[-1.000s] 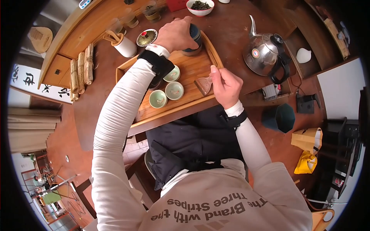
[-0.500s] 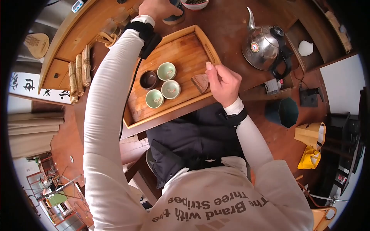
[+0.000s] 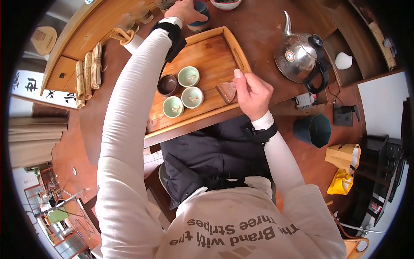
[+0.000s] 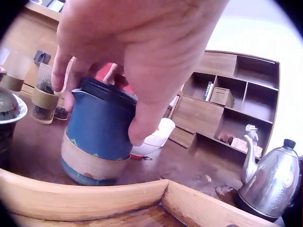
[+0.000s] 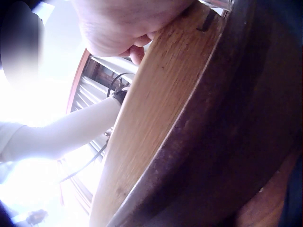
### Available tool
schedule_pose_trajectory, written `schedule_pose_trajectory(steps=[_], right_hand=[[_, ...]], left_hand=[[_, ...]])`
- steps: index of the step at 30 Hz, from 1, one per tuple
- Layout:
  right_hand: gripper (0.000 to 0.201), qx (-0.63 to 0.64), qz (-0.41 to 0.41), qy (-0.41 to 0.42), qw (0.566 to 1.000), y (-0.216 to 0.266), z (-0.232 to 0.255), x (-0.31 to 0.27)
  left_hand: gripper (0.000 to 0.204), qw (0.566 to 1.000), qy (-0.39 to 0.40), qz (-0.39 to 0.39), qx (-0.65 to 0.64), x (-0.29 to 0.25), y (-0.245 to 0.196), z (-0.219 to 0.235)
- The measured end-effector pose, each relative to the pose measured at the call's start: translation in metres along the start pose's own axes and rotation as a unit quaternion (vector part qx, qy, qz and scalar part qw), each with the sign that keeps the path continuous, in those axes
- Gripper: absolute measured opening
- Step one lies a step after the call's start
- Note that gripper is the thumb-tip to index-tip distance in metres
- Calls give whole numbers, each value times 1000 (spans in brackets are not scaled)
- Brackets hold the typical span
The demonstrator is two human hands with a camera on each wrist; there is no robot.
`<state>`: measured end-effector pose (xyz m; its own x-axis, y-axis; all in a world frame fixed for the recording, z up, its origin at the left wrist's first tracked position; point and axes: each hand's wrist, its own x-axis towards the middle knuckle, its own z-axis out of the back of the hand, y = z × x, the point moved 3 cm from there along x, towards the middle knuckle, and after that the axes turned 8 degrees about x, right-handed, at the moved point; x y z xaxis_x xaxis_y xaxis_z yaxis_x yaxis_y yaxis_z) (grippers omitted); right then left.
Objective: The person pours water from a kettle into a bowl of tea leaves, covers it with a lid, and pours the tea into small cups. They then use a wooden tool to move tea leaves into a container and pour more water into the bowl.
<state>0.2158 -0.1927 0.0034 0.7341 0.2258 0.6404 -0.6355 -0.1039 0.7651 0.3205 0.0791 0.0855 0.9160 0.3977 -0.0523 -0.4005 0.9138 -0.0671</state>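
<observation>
Just past the far rim of the wooden tray (image 3: 211, 56), my left hand (image 3: 183, 11) grips a blue pot (image 4: 97, 125) near its top, thumb on one side and fingers on the other. The pot has a dark lid, a small spout and a tan band. My right hand (image 3: 255, 95) is curled by the tray's near right corner, pinching the handle of a small fan-shaped brush (image 3: 225, 92) with a dark edge. On the tray stand a dark brown cup (image 3: 167, 85) and three pale green cups, one of them (image 3: 192, 97) nearest the brush.
A steel kettle (image 3: 297, 58) stands right of the tray. A white bowl with dark leaves (image 3: 226, 4) lies beyond it. At the left are a utensil holder (image 3: 133, 43), glass cups (image 3: 141, 13) and rolled bamboo mats (image 3: 88, 77). A dark bin (image 3: 312, 131) stands on the floor.
My left hand has moved the blue pot from the tray's far end to beyond its rim, uncovering the dark cup. My right hand still holds the brush in about the same place.
</observation>
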Motion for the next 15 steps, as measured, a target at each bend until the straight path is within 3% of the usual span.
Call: schedule_pose_trajectory(steps=[4,8,10,12,15], right_hand=[[31,-22,1,3,1000,-5,1,-3],[30,-2,-4,0,1000,-7,1,-4],[30,-12,2,2,1000,-6,0,-4],[30,0,-2,3,1000,-4,0,-4],[30,6,-11,7,1000,-2,-2,-3]], left_hand=[[82,996,-89,-27,-11,-31,13,14],[62,958,-215,-162,-99,-109,31,32],[51,960,-198,-162,-112,-161,44,27],[42,978,-110,-92,-150,-199,64,8],[36,977,-120,-113,-133,-247,75,-30]])
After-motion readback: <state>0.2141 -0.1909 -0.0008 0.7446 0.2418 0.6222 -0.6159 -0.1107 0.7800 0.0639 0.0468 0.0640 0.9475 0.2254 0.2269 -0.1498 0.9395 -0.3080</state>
